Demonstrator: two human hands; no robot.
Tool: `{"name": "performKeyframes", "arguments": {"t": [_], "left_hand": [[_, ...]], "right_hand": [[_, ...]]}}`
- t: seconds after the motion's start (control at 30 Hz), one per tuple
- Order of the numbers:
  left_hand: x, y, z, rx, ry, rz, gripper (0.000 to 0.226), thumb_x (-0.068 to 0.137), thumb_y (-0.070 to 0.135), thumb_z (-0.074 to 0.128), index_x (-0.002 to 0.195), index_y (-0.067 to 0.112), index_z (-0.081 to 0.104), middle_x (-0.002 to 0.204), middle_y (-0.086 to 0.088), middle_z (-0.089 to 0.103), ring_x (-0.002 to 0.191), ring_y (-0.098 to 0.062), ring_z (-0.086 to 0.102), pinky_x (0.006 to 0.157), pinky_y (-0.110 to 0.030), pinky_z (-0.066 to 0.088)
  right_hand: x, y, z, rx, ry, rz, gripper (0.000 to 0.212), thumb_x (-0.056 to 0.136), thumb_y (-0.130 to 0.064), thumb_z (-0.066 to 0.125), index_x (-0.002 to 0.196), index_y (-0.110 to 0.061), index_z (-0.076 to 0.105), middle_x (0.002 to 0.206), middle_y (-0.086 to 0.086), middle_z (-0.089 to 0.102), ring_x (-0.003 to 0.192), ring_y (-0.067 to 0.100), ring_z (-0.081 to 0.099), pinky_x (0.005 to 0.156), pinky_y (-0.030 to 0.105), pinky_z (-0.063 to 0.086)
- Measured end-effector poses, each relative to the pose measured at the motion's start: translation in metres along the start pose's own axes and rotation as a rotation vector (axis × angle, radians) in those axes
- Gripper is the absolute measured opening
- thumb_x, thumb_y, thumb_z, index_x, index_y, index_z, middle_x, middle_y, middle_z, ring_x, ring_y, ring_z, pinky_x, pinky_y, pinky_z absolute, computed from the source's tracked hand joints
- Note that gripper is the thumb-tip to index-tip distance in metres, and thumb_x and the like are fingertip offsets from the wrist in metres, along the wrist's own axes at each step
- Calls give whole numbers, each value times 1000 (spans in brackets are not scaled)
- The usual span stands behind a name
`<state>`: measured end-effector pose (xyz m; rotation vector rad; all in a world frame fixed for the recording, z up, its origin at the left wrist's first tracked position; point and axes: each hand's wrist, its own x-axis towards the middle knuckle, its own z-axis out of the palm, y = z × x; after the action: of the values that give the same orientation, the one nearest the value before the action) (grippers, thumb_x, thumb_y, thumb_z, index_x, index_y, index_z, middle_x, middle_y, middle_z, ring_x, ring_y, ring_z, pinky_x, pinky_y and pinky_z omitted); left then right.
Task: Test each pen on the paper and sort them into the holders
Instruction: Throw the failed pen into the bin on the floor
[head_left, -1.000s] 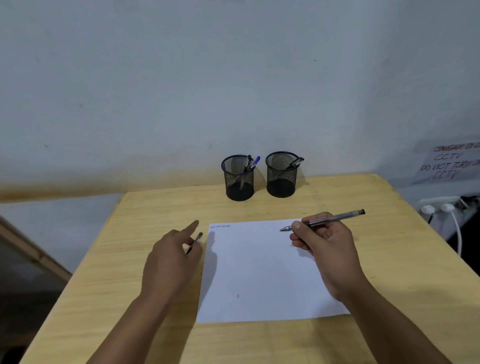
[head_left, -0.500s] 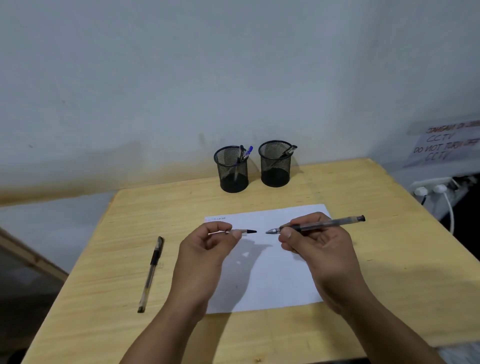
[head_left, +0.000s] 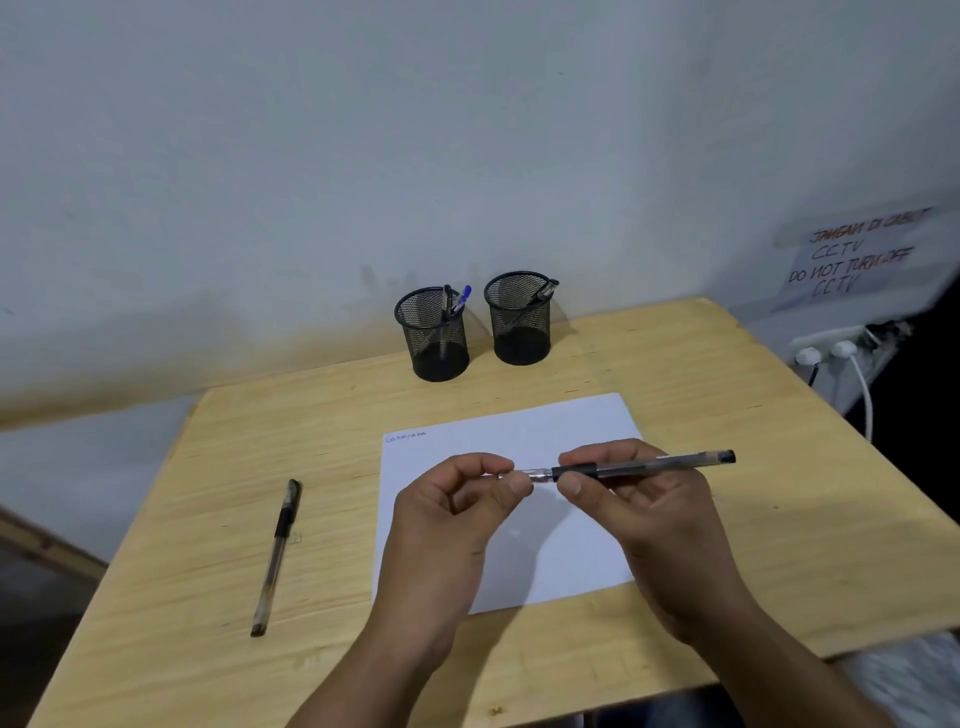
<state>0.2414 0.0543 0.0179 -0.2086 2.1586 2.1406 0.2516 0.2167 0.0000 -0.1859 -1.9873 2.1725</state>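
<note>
My right hand (head_left: 649, 525) pinches the pen (head_left: 644, 465) above the paper (head_left: 561, 431); my left hand (head_left: 457, 512) pinches its cap (head_left: 511, 475) (push straight along the barrel), holders (head_left: 439, 332) well beyond.

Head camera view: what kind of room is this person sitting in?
Probably a plain office or back room set up as a small work desk. A bare wooden table stands against a blank wall, a handwritten notice says "DO NOT TURN OFF CCTV", and below it a power strip has plugs in it.
</note>
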Motion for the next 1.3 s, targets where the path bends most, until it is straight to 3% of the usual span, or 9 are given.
{"name": "performKeyframes", "arguments": {"t": [0.27,0.43,0.6,0.7,0.8,0.9,1.0,1.13,1.3], "left_hand": [[-2,-9,18,180,-72,90,10,86,24,72,79,27,78,81,6,76,80,-12,66,68,-9,44],[-3,-9,38,223,-147,111,15,89,22,70,76,26,78,78,8,75,73,-5,62,64,-6,42],[-3,-3,66,236,-286,118,9,86,25,73,80,27,79,79,-2,74,75,-7,64,66,-10,46],[-4,-2,101,268,-433,147,3,84,26,76,83,27,79,78,-5,74,78,-18,67,68,-17,50],[-8,-17,147,338,-592,178,7,87,28,74,92,29,78,76,10,73,71,1,63,63,-8,45],[-14,-49,187,540,-749,355,24,91,39,66,114,34,71,104,24,71,100,8,60,81,-3,39],[-15,-75,221,843,-886,672,41,94,46,59,131,29,61,135,14,58,128,-3,45,103,-1,18],[-12,-95,256,1077,-984,887,61,91,52,44,145,24,47,157,-1,37,147,-21,26,119,-28,14],[-10,-103,266,1278,-987,1057,59,97,43,32,151,21,38,160,-7,31,148,-29,25,119,-47,25]], "right_hand": [[-9,9,-10,-37,104,-16,14,77,-5,80,80,-19,76,80,-6,79,76,7,74,68,15,55],[-11,11,-28,-93,140,-35,15,76,-8,81,79,-22,75,79,-10,78,76,5,73,67,15,55],[-19,6,-63,-10,177,-64,10,77,-4,78,81,-11,74,77,3,78,75,10,73,68,20,56],[-30,10,-98,158,234,-5,14,77,-14,75,88,-8,70,82,10,75,81,20,71,75,27,59],[-46,17,-137,518,402,99,26,71,-20,73,94,-7,67,86,8,74,83,18,72,78,27,61],[-71,31,-180,673,651,126,11,90,-7,59,99,-8,64,87,5,75,78,15,73,73,24,61],[-100,58,-222,652,871,176,14,96,-2,54,100,-8,66,85,6,75,76,17,73,71,27,61],[-144,111,-264,638,1121,318,10,97,-4,55,100,-6,64,89,11,69,77,22,68,78,33,56],[-189,181,-290,590,1289,584,7,96,-6,59,93,-4,64,93,16,62,74,22,61,70,31,53]]}}
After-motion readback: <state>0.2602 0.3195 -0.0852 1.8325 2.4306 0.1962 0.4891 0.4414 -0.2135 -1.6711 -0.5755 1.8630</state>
